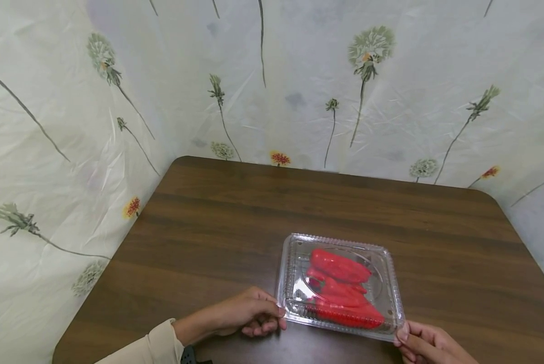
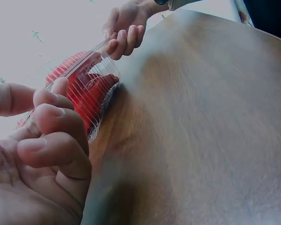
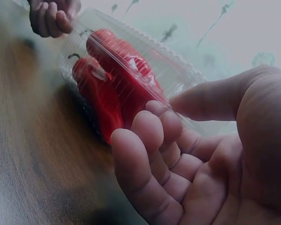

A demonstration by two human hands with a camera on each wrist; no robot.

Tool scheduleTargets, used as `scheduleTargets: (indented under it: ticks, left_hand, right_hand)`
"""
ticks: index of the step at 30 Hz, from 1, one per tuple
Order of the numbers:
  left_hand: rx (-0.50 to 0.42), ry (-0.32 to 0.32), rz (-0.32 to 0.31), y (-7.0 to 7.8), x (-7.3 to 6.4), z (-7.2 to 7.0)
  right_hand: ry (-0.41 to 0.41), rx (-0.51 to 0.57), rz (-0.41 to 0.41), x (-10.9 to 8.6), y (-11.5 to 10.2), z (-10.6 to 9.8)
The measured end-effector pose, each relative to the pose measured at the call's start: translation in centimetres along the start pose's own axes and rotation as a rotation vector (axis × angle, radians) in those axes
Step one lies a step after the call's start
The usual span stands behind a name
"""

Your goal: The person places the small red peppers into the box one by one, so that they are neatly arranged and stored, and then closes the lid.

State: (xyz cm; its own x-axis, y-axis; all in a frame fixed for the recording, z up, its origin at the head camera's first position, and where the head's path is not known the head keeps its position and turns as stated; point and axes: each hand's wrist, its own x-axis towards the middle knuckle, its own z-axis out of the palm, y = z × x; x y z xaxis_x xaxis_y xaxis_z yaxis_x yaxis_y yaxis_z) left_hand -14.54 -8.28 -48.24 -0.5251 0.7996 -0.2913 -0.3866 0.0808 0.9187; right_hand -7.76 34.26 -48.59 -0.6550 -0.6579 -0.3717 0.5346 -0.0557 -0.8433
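Observation:
A clear plastic clamshell container point(image 1: 392, 283) with several red peppers point(image 1: 340, 265) inside is held at its two near corners. My left hand point(image 1: 254, 312) pinches the near left corner between thumb and fingers. At the near right corner my right hand point(image 1: 428, 344) pinches the rim, partly cut off by the frame's bottom edge. The lid looks closed over the peppers. In the left wrist view, the container point(image 2: 96, 126) hangs close to the table, its ribbed side facing me. Green stems show on the red peppers point(image 3: 100, 101) in the right wrist view.
A dark brown wooden table point(image 1: 217, 222) with rounded corners lies beneath the container. Behind it and on the left hangs a pale sheet point(image 1: 295, 91) printed with dandelions and other flowers, reaching the table's edges.

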Motion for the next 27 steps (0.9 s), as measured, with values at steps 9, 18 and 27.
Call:
scheduleTargets:
  ticks: [9,18,27]
  left_hand:
    - [0.107,-0.006,-0.005,0.7,-0.4,-1.4]
    - [0.431,0.214,0.063,3.6,-0.6,-4.0]
    - [0.75,0.492,0.207,7.5,0.3,-5.4]
  right_hand:
    - [0.067,-0.118,0.009,-0.4,0.0,-0.7]
    - [0.159,-0.294,-0.028,-1.8,-2.0,-1.8]
    - [0.441,-0.598,-0.141,-2.8,-4.7,-1.0]
